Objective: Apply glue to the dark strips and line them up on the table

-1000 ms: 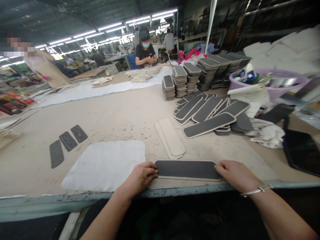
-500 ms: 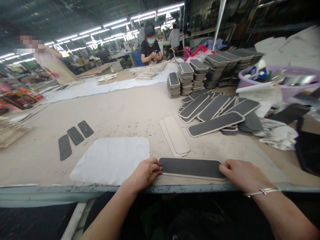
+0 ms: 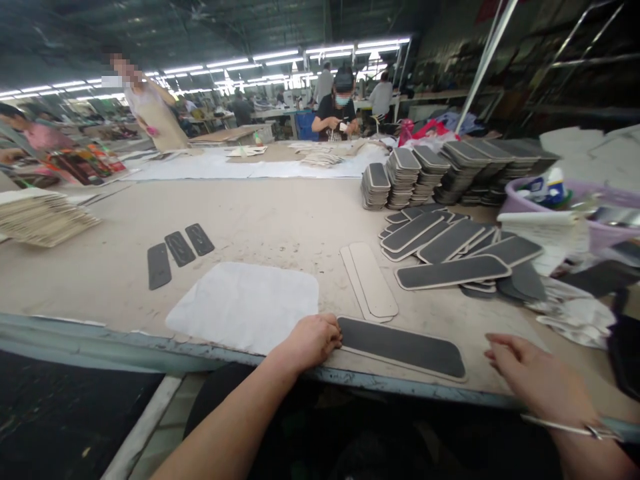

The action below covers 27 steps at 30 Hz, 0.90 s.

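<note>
A long dark grey panel with a pale border lies flat along the table's front edge. My left hand is closed on its left end, fingers pinched at the rim. To the right, apart from the panel, my right hand hovers with fingers loosely apart and nothing in them. Just behind the panel rest two overlapping beige strips. A heap of similar dark panels spreads farther back on the right. Left of my left hand lies a white sheet with rounded corners.
Three small dark pieces lie on the left. Neat stacks of panels stand at the back right, beside a purple basin. A crumpled white cloth is at the right. A co-worker sits across the table.
My right hand has let go of the panel's right end and moved away to the right. My left hand still grips the left end. The view has turned and tilted.
</note>
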### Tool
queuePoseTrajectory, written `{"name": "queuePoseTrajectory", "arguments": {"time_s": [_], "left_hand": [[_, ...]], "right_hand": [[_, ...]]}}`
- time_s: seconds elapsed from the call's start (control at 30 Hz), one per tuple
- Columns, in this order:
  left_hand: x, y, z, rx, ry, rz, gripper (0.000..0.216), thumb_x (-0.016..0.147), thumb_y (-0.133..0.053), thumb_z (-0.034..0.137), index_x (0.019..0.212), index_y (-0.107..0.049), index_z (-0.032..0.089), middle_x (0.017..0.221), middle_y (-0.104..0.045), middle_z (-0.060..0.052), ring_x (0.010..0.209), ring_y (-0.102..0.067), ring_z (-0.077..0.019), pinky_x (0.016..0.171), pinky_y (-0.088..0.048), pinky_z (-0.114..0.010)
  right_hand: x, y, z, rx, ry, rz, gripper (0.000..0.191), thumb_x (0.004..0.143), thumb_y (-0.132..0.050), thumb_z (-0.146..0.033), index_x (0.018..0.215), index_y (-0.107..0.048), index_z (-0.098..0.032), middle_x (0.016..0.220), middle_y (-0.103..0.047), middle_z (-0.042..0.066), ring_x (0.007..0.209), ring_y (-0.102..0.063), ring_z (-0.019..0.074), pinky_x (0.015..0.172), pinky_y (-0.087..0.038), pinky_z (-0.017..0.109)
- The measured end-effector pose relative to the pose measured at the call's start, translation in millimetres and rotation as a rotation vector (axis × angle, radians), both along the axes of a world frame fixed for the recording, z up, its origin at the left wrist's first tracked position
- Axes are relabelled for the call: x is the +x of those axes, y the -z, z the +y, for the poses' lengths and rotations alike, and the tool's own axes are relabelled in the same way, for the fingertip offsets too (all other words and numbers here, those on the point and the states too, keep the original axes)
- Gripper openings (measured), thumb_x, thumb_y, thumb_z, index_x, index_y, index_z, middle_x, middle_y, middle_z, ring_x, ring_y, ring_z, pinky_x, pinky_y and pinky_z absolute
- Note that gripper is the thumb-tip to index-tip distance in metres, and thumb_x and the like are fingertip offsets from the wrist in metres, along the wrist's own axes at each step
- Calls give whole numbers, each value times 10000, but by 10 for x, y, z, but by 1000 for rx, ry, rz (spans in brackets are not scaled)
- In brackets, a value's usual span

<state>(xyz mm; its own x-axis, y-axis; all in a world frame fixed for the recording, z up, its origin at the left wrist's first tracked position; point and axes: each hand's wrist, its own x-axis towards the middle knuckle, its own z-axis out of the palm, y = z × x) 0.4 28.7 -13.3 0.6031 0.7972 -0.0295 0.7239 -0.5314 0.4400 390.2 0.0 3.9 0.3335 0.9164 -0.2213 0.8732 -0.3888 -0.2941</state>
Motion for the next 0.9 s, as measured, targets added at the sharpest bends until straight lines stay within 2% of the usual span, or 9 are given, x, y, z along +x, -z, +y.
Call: {"name": "queuePoseTrajectory", "arguments": {"time_s": [0.1,0.17,0.27,0.33,0.43,0.6,0.77,0.83,0.9], "left_hand": [[-4,9,7,2,10,-19,179,858,-571,232,789,-735,214,912,-682,-13,781,-642,-145,710,-484,-228],[-5,6,6,6,11,-18,182,859,-565,235,802,-736,216,915,-680,-16,781,-641,-145,717,-487,-229],[0,-12,-6,7,-3,16,188,864,-554,228,833,-739,211,917,-685,-25,802,-645,-153,739,-493,-235],[1,-26,-17,7,-15,30,184,866,-557,228,849,-739,209,931,-691,-28,829,-649,-161,758,-496,-243],[1,-35,-23,-1,-42,18,169,857,-574,224,850,-743,216,967,-696,-22,855,-654,-164,771,-502,-248],[20,-26,7,-82,-125,-71,132,799,-639,225,837,-765,236,974,-706,-11,856,-660,-157,788,-519,-257],[-68,44,54,-279,-295,-375,124,683,-736,237,795,-768,195,939,-733,-38,901,-673,-183,852,-539,-299],[-170,58,83,-429,-377,-476,182,685,-733,269,827,-760,160,924,-745,-61,859,-688,-193,817,-559,-316],[-248,32,102,-451,-486,-509,226,735,-691,305,867,-745,129,875,-752,-81,813,-697,-200,781,-572,-331]], "right_hand": [[-504,-98,-104,317,-14,-79,575,906,-251,-372,1339,-469,-62,1266,-582,171,1136,-565,318,970,-439,464],[-1026,-62,-199,431,-363,-50,632,930,-264,-414,1399,-389,-10,1406,-455,184,1289,-446,282,1067,-381,417],[-1707,125,-306,337,-778,-40,698,934,-362,-492,1475,-287,-57,1532,-242,110,1423,-208,256,1150,-276,434],[-1852,271,-339,251,-839,-60,752,913,-408,-544,1476,-286,-61,1538,-199,118,1430,-176,279,1155,-241,497],[-1546,445,-372,179,-745,-141,743,913,-379,-561,1476,-298,-83,1542,-191,111,1429,-179,278,1160,-197,519],[-825,611,-421,138,-370,-341,747,914,-228,-552,1478,-287,-65,1550,-189,119,1430,-183,266,1144,-218,501],[-844,671,-423,136,-307,-387,842,874,-207,-628,1490,-246,-53,1559,-152,116,1442,-126,271,1144,-176,519],[-883,683,-419,141,-297,-366,862,860,-201,-646,1488,-254,-59,1561,-152,112,1443,-122,270,1144,-167,520],[-891,705,-419,158,-285,-355,872,849,-193,-654,1485,-267,-61,1560,-157,108,1442,-126,264,1144,-167,513]]}}
